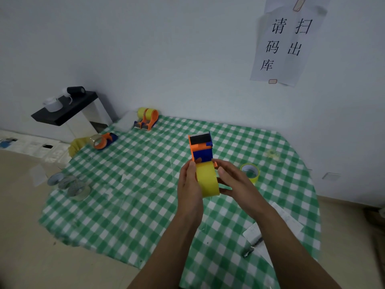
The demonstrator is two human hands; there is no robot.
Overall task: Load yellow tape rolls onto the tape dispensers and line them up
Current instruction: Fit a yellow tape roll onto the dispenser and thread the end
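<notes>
Gripping yellow tape roll (207,181) between left hand (190,184) and right hand (234,180), fingers curled on both sides; touching orange-blue dispenser (201,148) directly above roll.

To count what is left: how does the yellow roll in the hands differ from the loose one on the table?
The held roll is gripped by left hand and right hand at the dispenser; the loose roll lies on the tablecloth. The held roll shows its band, the loose roll its core. Both are yellow.
</notes>
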